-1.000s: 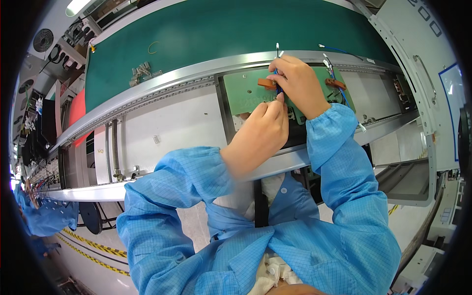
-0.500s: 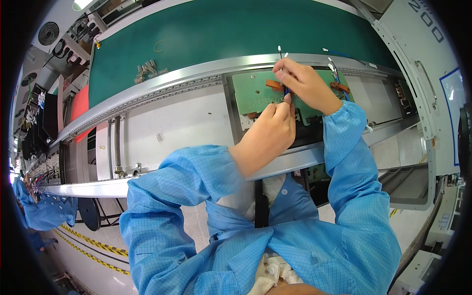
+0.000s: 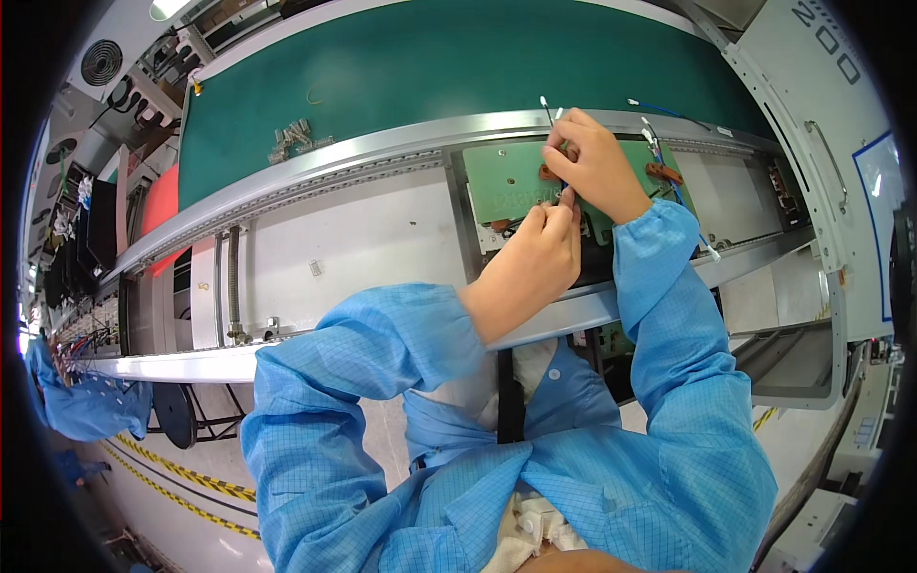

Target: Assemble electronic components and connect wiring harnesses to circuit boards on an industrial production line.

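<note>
On the fixture in front of me lies a green board (image 3: pixel 497 179) with a brown clamp-like block (image 3: pixel 547 173) near its right side. Thin wires (image 3: pixel 548 110) with white end connectors stick up past my right hand (image 3: pixel 599 167). Its thumb and fingers are closed round these wires, just above the block. Lower down, my left hand (image 3: pixel 535 246) pinches the dark and blue lengths of the wires close to the board; its fingertips partly hide them. Further right, a second brown block (image 3: pixel 664 174) carries blue and black wires with white ends.
A metal rail (image 3: pixel 382 143) runs between the fixture and a green mat (image 3: pixel 430 67). Several small clear parts (image 3: pixel 294 141) and a loose blue wire (image 3: pixel 669 111) lie on the mat. A white machine panel (image 3: pixel 802 105) stands at the right. Another person's blue sleeve (image 3: pixel 95 406) shows far left.
My right hand has drawn its fingers in and lowered slightly onto the wires by the brown block. The left hand stays pinched beneath. The whole view has shifted a little.
</note>
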Action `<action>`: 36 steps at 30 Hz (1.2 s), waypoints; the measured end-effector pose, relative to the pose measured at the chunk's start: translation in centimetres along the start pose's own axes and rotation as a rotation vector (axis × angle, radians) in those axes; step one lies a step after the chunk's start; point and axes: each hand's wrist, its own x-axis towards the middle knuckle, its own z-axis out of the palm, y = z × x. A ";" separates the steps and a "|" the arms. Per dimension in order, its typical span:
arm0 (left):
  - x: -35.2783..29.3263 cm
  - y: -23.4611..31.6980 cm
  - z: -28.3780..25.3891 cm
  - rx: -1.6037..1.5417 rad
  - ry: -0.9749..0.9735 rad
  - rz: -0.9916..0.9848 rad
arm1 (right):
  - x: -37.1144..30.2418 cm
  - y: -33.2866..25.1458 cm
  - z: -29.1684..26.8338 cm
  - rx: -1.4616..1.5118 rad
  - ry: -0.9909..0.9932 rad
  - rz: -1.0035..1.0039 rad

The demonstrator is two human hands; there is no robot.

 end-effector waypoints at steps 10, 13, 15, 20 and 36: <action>0.5 0.7 1.2 -0.018 0.011 -0.019 | -2.4 0.8 -1.9 0.136 -0.063 0.003; 0.4 0.8 1.5 -0.026 0.015 -0.020 | -3.3 1.3 -1.9 0.159 -0.041 -0.030; 0.5 0.7 1.9 -0.024 0.021 -0.015 | -3.8 1.8 -1.6 0.057 0.008 -0.044; 0.1 0.1 3.1 -0.221 0.035 -0.053 | -2.8 2.2 -1.4 0.116 0.129 -0.002; -2.2 -6.2 6.8 -0.928 0.338 -0.273 | 7.2 11.3 2.8 -0.018 -0.039 0.284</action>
